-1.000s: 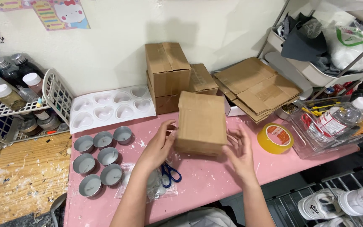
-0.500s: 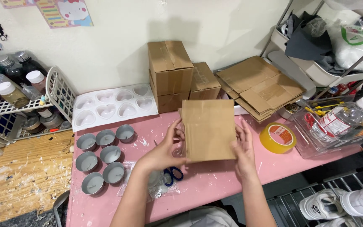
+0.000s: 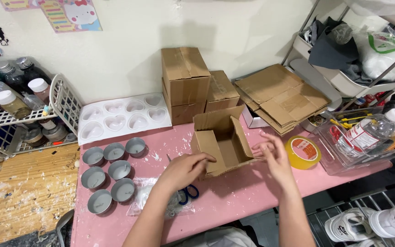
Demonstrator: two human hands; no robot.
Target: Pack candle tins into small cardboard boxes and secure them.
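A small brown cardboard box (image 3: 222, 142) lies on the pink table (image 3: 234, 201) with its flaps open toward me and its inside empty. My left hand (image 3: 186, 168) rests against the box's near left flap, fingers curled on its edge. My right hand (image 3: 274, 158) is at the right flap, fingers spread and touching the edge. Blue-handled scissors (image 3: 189, 193) lie under my left wrist on a clear plastic bag (image 3: 142, 196).
Several grey round tins (image 3: 111, 174) sit at the left, behind them a white heart-shaped mould (image 3: 122, 116). Closed boxes (image 3: 186, 82) and flattened cardboard (image 3: 282, 96) stand at the back. A yellow tape roll (image 3: 302, 152) and a clear bin of bottles (image 3: 366, 135) are on the right.
The box was closed and held upright between both hands; it has been turned over and now lies with its flaps open, both hands at the flap edges.
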